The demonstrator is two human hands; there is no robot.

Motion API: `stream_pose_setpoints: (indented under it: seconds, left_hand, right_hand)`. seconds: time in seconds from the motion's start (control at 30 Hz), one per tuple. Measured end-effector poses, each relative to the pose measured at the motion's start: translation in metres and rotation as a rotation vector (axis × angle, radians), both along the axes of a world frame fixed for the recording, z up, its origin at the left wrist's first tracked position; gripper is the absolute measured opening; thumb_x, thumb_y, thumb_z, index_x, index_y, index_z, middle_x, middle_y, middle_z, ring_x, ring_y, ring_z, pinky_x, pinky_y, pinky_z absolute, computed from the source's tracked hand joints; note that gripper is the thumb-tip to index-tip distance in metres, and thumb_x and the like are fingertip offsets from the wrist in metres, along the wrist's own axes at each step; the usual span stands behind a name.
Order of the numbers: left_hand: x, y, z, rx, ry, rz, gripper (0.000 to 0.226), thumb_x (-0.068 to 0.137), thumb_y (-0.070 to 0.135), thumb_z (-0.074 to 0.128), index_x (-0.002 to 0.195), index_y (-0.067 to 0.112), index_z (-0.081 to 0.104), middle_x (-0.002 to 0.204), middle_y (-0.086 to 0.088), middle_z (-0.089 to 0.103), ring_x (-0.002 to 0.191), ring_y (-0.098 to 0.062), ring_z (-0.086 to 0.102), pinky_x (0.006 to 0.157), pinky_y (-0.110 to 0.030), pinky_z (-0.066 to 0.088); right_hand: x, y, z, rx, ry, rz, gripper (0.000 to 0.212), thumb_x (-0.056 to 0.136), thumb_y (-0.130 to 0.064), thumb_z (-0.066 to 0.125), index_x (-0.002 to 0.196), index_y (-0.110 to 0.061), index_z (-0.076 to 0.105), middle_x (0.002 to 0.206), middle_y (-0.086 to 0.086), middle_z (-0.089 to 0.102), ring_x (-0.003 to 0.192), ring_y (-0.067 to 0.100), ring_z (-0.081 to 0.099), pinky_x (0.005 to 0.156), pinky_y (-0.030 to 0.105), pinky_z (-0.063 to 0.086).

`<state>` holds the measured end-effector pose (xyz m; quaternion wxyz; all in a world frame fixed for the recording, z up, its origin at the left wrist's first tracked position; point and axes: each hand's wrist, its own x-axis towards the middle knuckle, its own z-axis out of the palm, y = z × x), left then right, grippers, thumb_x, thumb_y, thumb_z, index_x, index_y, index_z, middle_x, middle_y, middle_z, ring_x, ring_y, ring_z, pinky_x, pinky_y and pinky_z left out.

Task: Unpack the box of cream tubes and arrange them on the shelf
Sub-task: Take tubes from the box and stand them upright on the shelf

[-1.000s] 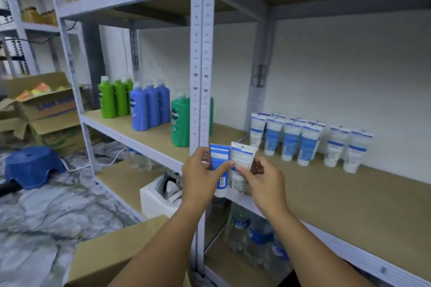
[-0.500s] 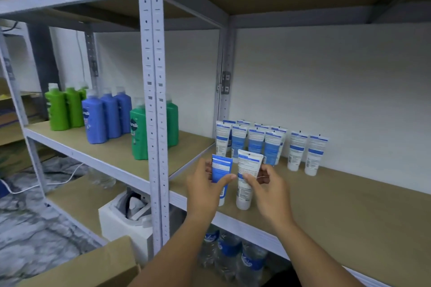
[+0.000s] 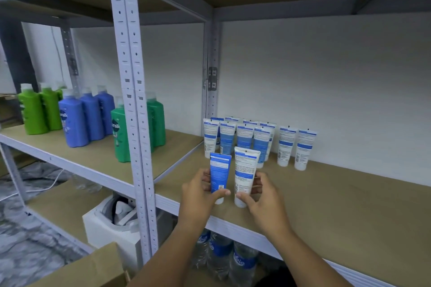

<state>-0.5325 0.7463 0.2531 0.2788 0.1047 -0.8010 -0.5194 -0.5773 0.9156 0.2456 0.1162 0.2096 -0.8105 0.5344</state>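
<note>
Both tubes have been carried forward over the shelf [image 3: 326,212] since the earlier frame, when they were held at its front edge; now they are held upright with their caps down, at or just above the board, in front of the standing group of tubes [image 3: 238,140]. Whether the caps are touching the board cannot be told. The blue tube [image 3: 219,173] is gripped by the left hand [image 3: 200,196], thumb across its lower front and fingers wrapped behind. The white tube [image 3: 245,175] is gripped by the right hand [image 3: 263,196] in the same way, thumb low on the front. Neither grip has been let go.

From this it is judged that the setting-down step is nearly done: the pair is lined up as a new front row, and only release is left. A corner of the cardboard box [image 3: 93,270] is seen well below the shelf edge, so more tubes are probably to be fetched.

The tubes are made of smooth, slightly glossy plastic, flat and wide at the crimped top and narrowing to a round white cap. Standing on such a small cap, they are judged easy to tip. The shelf board is matt, tan and flat, framed by pale perforated metal uprights [image 3: 130,100]. Two further tubes [image 3: 296,147] stand a little apart from the group, near the wall.
</note>
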Motion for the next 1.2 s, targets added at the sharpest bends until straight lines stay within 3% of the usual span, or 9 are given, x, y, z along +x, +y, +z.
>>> stream_pose_setpoints:
  seconds: [0.2, 0.33, 0.4, 0.57, 0.7, 0.87, 0.93, 1.03, 1.2]
  left_hand:
    - [-0.048, 0.041, 0.000, -0.020, -0.038, -0.051, 0.046, 0.061, 0.029, 0.094, 0.095, 0.025, 0.062, 0.084, 0.014, 0.068, 0.078, 0.002, 0.066, 0.072, -0.018, 0.057]
    - [-0.080, 0.070, -0.006, 0.021, -0.016, -0.080, 0.041, 0.064, 0.020, 0.093, 0.090, 0.024, 0.061, 0.078, 0.016, 0.067, 0.070, 0.008, 0.065, 0.068, -0.018, 0.055]
    - [-0.097, 0.082, -0.012, 0.034, 0.001, -0.072, 0.039, 0.064, 0.019, 0.093, 0.090, 0.023, 0.063, 0.078, 0.014, 0.070, 0.070, 0.006, 0.067, 0.071, -0.026, 0.059]
    - [-0.136, 0.109, -0.017, 0.037, 0.002, -0.052, 0.039, 0.064, 0.020, 0.093, 0.084, 0.023, 0.059, 0.078, 0.010, 0.070, 0.073, -0.007, 0.069, 0.073, -0.038, 0.060]
    - [-0.164, 0.122, -0.021, 0.026, -0.009, -0.040, 0.038, 0.067, 0.025, 0.091, 0.087, 0.019, 0.059, 0.078, 0.009, 0.067, 0.074, -0.010, 0.068, 0.072, -0.039, 0.061]
    - [-0.188, 0.130, -0.018, -0.019, -0.028, -0.051, 0.038, 0.071, 0.026, 0.088, 0.089, 0.018, 0.056, 0.086, 0.005, 0.069, 0.079, -0.011, 0.068, 0.074, -0.030, 0.058]
    - [-0.195, 0.132, -0.018, -0.026, -0.026, -0.060, 0.037, 0.072, 0.024, 0.087, 0.090, 0.018, 0.056, 0.089, 0.003, 0.071, 0.082, -0.012, 0.068, 0.076, -0.032, 0.058]
    - [-0.204, 0.135, -0.019, -0.050, -0.025, -0.059, 0.038, 0.074, 0.026, 0.086, 0.096, 0.017, 0.056, 0.096, -0.001, 0.071, 0.089, -0.015, 0.068, 0.079, -0.035, 0.058]
    - [-0.212, 0.139, -0.018, -0.112, -0.003, -0.077, 0.040, 0.079, 0.024, 0.080, 0.109, 0.013, 0.057, 0.104, -0.004, 0.069, 0.097, -0.019, 0.066, 0.084, -0.042, 0.057]
  right_hand:
    - [-0.038, 0.034, -0.007, -0.020, 0.020, -0.100, 0.048, 0.080, -0.015, 0.078, 0.119, -0.030, 0.054, 0.102, -0.014, 0.068, 0.089, -0.003, 0.064, 0.076, 0.021, 0.055]
    - [-0.063, 0.062, -0.010, -0.050, 0.050, -0.189, 0.049, 0.081, -0.010, 0.075, 0.121, -0.030, 0.054, 0.103, -0.015, 0.068, 0.088, -0.003, 0.065, 0.077, 0.021, 0.054]
    - [-0.077, 0.074, -0.012, -0.050, 0.061, -0.221, 0.049, 0.082, -0.006, 0.073, 0.122, -0.028, 0.055, 0.103, -0.013, 0.069, 0.086, -0.002, 0.065, 0.078, 0.022, 0.054]
    - [-0.103, 0.092, -0.008, -0.059, 0.081, -0.274, 0.047, 0.082, 0.000, 0.070, 0.111, -0.033, 0.054, 0.096, -0.015, 0.068, 0.084, -0.007, 0.064, 0.073, 0.013, 0.051]
    - [-0.124, 0.095, -0.008, -0.049, 0.089, -0.302, 0.048, 0.083, 0.000, 0.069, 0.120, -0.028, 0.056, 0.097, -0.015, 0.066, 0.086, -0.005, 0.064, 0.073, 0.008, 0.047]
    - [-0.145, 0.093, -0.010, -0.038, 0.134, -0.347, 0.050, 0.081, 0.002, 0.068, 0.123, -0.022, 0.057, 0.103, -0.006, 0.067, 0.090, 0.007, 0.063, 0.077, 0.012, 0.045]
    - [-0.152, 0.093, -0.009, -0.041, 0.149, -0.355, 0.046, 0.080, 0.003, 0.067, 0.119, -0.020, 0.059, 0.099, -0.005, 0.066, 0.086, 0.007, 0.062, 0.072, 0.011, 0.044]
    - [-0.158, 0.092, -0.008, -0.052, 0.143, -0.370, 0.044, 0.080, 0.002, 0.066, 0.116, -0.022, 0.059, 0.094, -0.006, 0.064, 0.083, 0.009, 0.061, 0.072, 0.021, 0.049]
    - [-0.168, 0.095, -0.013, -0.068, 0.155, -0.374, 0.052, 0.079, 0.001, 0.066, 0.124, -0.022, 0.056, 0.106, -0.005, 0.066, 0.093, 0.012, 0.062, 0.080, 0.027, 0.052]
